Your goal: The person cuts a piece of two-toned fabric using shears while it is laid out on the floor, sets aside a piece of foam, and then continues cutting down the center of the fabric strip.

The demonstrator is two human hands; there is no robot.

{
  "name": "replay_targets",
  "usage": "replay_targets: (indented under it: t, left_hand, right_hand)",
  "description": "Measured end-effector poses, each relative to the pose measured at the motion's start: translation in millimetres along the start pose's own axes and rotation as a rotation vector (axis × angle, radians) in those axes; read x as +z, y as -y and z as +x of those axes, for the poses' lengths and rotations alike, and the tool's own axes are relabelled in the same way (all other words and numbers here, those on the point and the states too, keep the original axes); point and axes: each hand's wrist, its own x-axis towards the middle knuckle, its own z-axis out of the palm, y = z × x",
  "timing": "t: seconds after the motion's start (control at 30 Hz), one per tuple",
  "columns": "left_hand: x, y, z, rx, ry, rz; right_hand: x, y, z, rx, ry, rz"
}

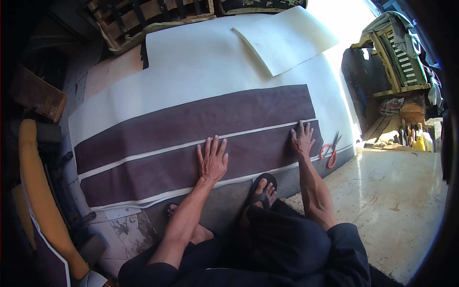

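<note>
Two long dark brown strips of material lie side by side on a large white foam sheet [181,62], the upper strip [229,107] and the lower strip [134,177] parted by a narrow white line. My left hand [212,160] rests spread on the middle of the lower strip. My right hand [302,139], fingers apart, touches that strip near its right end, fingertips at its upper edge. Red-handled scissors [331,155] lie just to the right of my right hand. A smaller cream foam piece [287,40] lies at the back of the sheet.
Wooden frames stand at the back left [138,19] and back right [389,62]. A mustard padded piece [40,182] and a wooden board [38,91] are on the left. My sandalled foot [264,191] is at the sheet's near edge. A pale slab [392,201] is at lower right.
</note>
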Motion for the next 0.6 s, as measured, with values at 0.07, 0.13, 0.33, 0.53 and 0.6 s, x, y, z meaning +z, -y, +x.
replay_targets:
  t: [0.07,0.13,0.33,0.53,0.6]
  left_hand:
    - [-7,-3,6,0.031,-0.125,-0.014]
    - [-12,-7,20,0.070,-0.236,-0.112]
    - [-20,-8,49,-0.040,-0.165,-0.271]
    - [-13,1,52,-0.083,-0.133,-0.311]
    - [-12,-1,53,-0.108,-0.091,-0.318]
  right_hand:
    - [2,7,-14,-0.329,-0.200,0.002]
    - [7,24,-28,-0.511,-0.205,0.179]
    - [-7,67,-26,-0.657,-0.074,0.090]
    - [2,60,-18,-0.714,0.070,-0.031]
    - [11,58,-20,-0.746,-0.040,0.022]
